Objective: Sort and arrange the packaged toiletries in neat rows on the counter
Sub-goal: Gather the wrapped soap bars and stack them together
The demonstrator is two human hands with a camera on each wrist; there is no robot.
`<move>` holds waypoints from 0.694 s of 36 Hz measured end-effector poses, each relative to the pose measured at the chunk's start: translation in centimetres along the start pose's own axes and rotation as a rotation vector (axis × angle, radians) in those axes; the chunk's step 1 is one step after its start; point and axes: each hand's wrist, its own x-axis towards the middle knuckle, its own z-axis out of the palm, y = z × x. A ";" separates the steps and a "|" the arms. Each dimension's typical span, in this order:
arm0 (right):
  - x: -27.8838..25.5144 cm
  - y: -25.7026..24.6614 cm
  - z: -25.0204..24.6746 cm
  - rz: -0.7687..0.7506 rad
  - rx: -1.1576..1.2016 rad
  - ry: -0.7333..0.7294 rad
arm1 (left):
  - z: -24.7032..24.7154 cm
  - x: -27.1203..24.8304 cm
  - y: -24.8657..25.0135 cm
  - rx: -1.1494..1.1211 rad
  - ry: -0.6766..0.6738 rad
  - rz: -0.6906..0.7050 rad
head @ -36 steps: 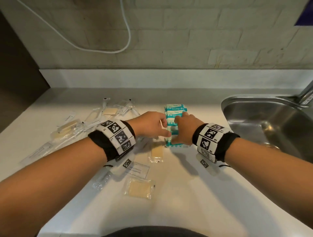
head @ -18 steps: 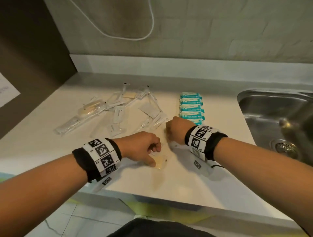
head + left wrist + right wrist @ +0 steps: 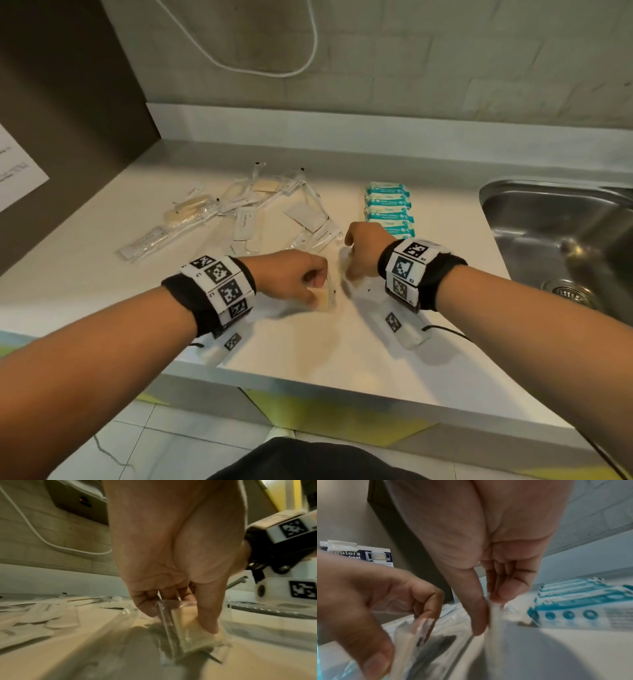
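Note:
My left hand [image 3: 310, 284] pinches a clear packet with a pale yellow pad [image 3: 193, 634] and tilts it up on edge on the counter [image 3: 342, 346]. Just to its right, my right hand [image 3: 356, 260] pinches a white packet [image 3: 494, 616] by its top edge. Behind the right hand lies a neat row of teal and white packs [image 3: 388, 209]. A loose pile of clear and white packets [image 3: 246, 212] is spread over the counter's back left.
A steel sink [image 3: 561, 236] is set into the counter at the right. The counter's front edge [image 3: 342, 387] runs close below my wrists. A dark panel [image 3: 68, 102] with a paper notice stands at the left, and a white cable [image 3: 260, 68] hangs on the wall.
Both hands came back from the teal row toward the counter's front edge, and each took hold of a packet. The head view swung left and pulled back.

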 end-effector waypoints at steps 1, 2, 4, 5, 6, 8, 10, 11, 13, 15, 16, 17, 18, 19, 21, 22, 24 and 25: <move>0.3 -0.2 -0.2 -0.017 0.005 0.016 | -0.4 -0.1 -0.3 -0.026 0.024 -0.016; 0.5 -0.4 -0.5 -0.034 0.012 0.035 | -0.9 -0.2 -0.6 -0.051 0.047 -0.029; 1.0 -0.9 -1.0 -0.062 0.020 0.070 | -2.0 -0.7 -1.4 -0.113 0.094 -0.051; 1.2 -1.0 -1.3 -0.074 0.020 0.077 | -2.6 -1.1 -1.9 -0.144 0.122 -0.069; 1.4 -1.2 -1.5 -0.086 0.016 0.079 | -3.3 -1.5 -2.3 -0.173 0.153 -0.086; 1.7 -1.7 -2.0 -0.123 0.030 0.069 | -4.7 -2.4 -3.4 -0.192 0.223 -0.122; 2.2 -2.3 -2.4 -0.168 0.069 0.043 | -6.1 -3.3 -4.7 -0.202 0.303 -0.159; 2.5 -2.8 -2.5 -0.186 0.085 0.023 | -6.8 -3.7 -5.5 -0.222 0.335 -0.181; 3.1 -3.9 -2.7 -0.203 0.101 -0.018 | -8.1 -4.4 -7.1 -0.268 0.381 -0.220; 4.1 -5.3 -2.8 -0.219 0.101 -0.043 | -9.2 -4.9 -8.6 -0.301 0.408 -0.246; 4.8 -6.1 -2.8 -0.231 0.100 -0.043 | -9.8 -5.1 -9.4 -0.317 0.418 -0.255; 5.5 -7.0 -2.7 -0.240 0.096 -0.040 | -10.3 -5.4 -10.1 -0.335 0.427 -0.265; 6.3 -8.0 -2.6 -0.243 0.089 -0.037 | -10.8 -5.6 -11.0 -0.347 0.442 -0.273; 7.1 -9.0 -2.6 -0.247 0.078 -0.033 | -11.4 -5.7 -11.9 -0.352 0.457 -0.285; 8.8 -10.7 -2.5 -0.239 0.062 -0.018 | -12.4 -6.0 -14.0 -0.347 0.485 -0.311; 9.6 -11.5 -2.5 -0.231 0.058 -0.016 | -12.9 -6.1 -15.0 -0.337 0.500 -0.321; 11.1 -13.1 -2.8 -0.221 0.057 -0.022 | -13.8 -6.2 -17.0 -0.315 0.522 -0.346; 11.9 -13.7 -3.0 -0.214 0.064 -0.014 | -14.2 -6.2 -17.9 -0.311 0.523 -0.357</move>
